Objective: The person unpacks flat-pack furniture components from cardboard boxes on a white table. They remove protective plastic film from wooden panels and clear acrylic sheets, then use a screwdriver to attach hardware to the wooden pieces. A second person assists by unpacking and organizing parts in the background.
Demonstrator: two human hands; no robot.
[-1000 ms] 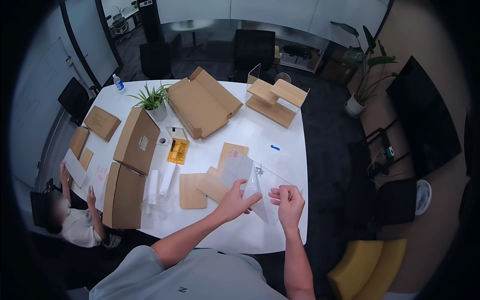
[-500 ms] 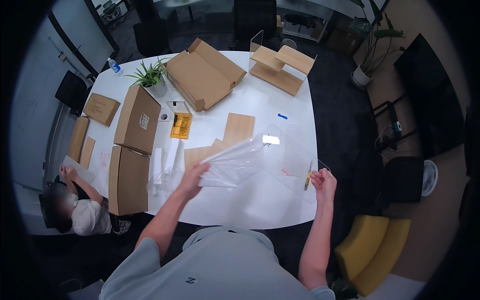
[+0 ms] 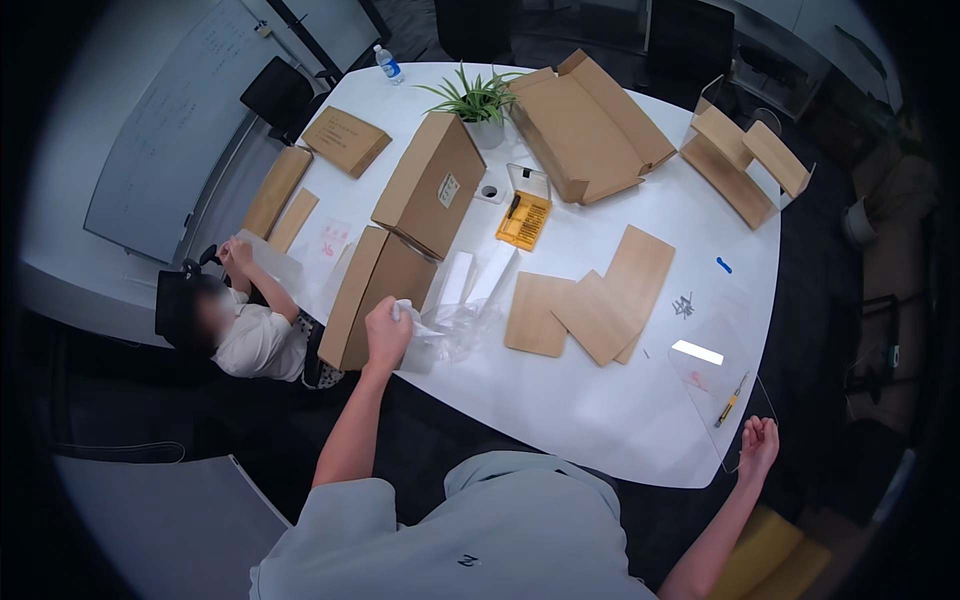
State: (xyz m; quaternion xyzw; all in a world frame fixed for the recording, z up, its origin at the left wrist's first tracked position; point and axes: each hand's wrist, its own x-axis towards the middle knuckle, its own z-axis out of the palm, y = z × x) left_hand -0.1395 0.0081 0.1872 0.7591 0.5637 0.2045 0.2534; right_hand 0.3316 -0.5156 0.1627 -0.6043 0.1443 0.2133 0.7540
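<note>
My left hand [image 3: 388,335] is closed around crumpled clear plastic film [image 3: 455,328], beside the upright cardboard boxes. The loose part of that film trails onto the table next to white foam strips [image 3: 457,277]. At the table's right edge, my right hand [image 3: 758,448] has its fingers curled on the edge of a clear panel [image 3: 697,352]. The panel is tilted and catches a bright reflection. Through or beside it shows a screwdriver with a yellow handle [image 3: 731,401]. Several screws [image 3: 683,305] lie just beyond the panel.
Wooden boards [image 3: 600,315] overlap mid-table. Behind them are a yellow tool case [image 3: 523,220], a potted plant [image 3: 485,130] and an open carton [image 3: 590,130]. A wood-and-clear shelf [image 3: 745,165] stands far right. Cardboard boxes [image 3: 430,190] separate me from a seated person [image 3: 262,335] at left.
My left hand has swung left, and the film, stretched toward the panel before, is now bunched in it, away from the panel. My right hand keeps the panel. The view has turned left.
</note>
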